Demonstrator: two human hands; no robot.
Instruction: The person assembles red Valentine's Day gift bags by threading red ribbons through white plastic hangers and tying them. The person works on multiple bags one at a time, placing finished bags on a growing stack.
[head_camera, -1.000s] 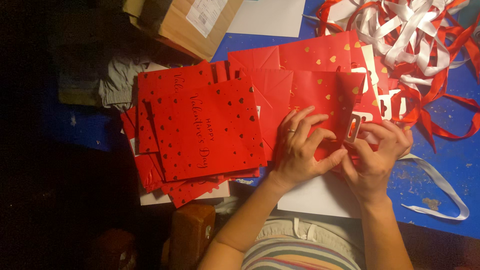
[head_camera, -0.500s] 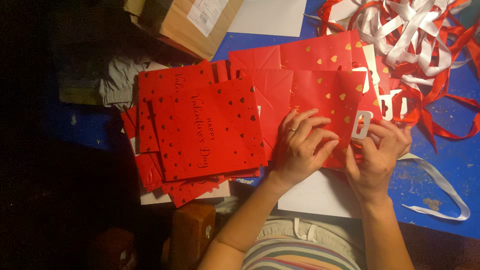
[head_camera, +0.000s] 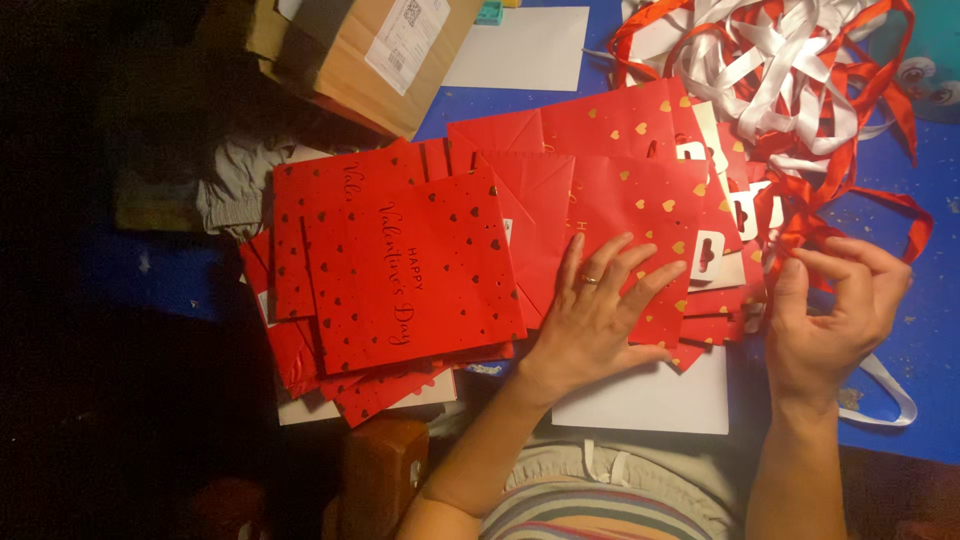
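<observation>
My left hand (head_camera: 600, 305) lies flat, all five fingers spread and no grip closed on anything, pressing on the flattened red paper gift bag with gold hearts (head_camera: 640, 225) that tops the right-hand stack; one ring shows on that hand. My right hand (head_camera: 835, 305) hovers just beside the stack's right edge, fingers curled loosely with the thumb and forefinger pinching a strand of red satin ribbon (head_camera: 800, 215); I cannot tell how firmly that grip has it. Along the stack's right edge I count three white card tabs with slots (head_camera: 706, 257) showing, fanned one above another. To the left lies a second stack, topped by a red square paper bag with dark hearts and cursive lettering (head_camera: 410, 270); beneath it several more red bags stick out, too overlapped for me to count exactly. Under my left wrist, one white sheet of paper (head_camera: 650, 400) lies on the blue worktop (head_camera: 930, 230), and a second white sheet (head_camera: 520, 50) lies at the far edge. At the far right sits one tangled heap of red and white ribbons (head_camera: 780, 60), the strands too knotted to count. One white ribbon loop (head_camera: 885, 395) lies alone near my right wrist. One brown cardboard box with a white label (head_camera: 370, 60) stands at the far left of the worktop, well apart from both hands.
</observation>
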